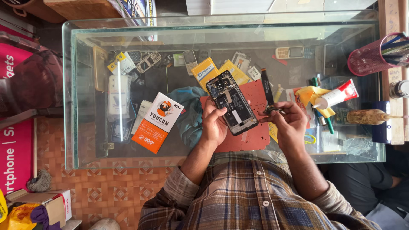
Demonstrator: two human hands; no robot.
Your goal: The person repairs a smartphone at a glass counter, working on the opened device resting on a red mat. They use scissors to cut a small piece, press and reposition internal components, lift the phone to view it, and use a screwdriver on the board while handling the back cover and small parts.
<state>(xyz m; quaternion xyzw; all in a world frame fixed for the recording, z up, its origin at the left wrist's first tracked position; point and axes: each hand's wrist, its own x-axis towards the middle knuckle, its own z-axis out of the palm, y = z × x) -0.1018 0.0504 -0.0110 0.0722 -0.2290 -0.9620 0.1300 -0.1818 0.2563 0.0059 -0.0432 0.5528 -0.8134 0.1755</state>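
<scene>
My left hand grips an opened smartphone with its back cover off, so the dark battery and circuit board show. It is held tilted above a red work mat on the glass counter. Just right of the phone, my right hand pinches a small dark part between thumb and fingers. A black flat strip lies on the mat behind the part.
On the counter lie a white and orange box, a teal cloth, yellow packets, a white tube with a red end, a yellow cloth and old phones inside. A pink pen holder stands far right.
</scene>
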